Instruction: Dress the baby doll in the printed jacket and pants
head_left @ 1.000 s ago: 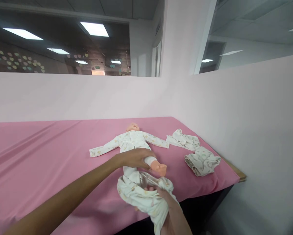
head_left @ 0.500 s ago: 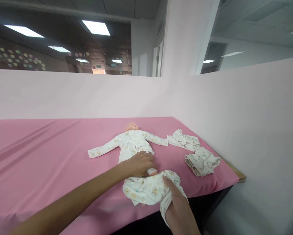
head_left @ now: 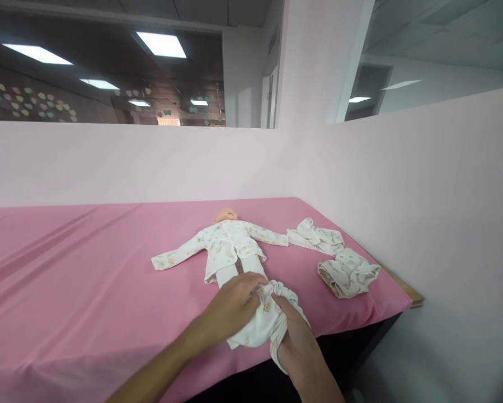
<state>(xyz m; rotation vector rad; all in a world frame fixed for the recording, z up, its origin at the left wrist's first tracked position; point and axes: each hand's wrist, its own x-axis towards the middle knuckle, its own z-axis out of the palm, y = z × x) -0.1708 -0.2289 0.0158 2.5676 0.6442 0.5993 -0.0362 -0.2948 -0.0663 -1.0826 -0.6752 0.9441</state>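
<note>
one doll [head_left: 230, 243], two hands [head_left: 234, 305], three loose garments [head_left: 347, 272].

From my feed the scene is evenly bright, lit by ceiling panels [head_left: 161, 45] overhead that burn out to plain white. I see only soft, faint shadows in the folds of the pink sheet [head_left: 66, 268]. The dark room behind the partition [head_left: 108, 162] stays dim. Straight lines bow towards the edges, and the near forearm [head_left: 150, 375] looks slightly soft.

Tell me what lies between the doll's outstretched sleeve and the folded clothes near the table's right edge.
In the head view, only bare pink sheet separates the doll sleeve from the folded clothes; the upper garment nearly touches the cuff.
</note>
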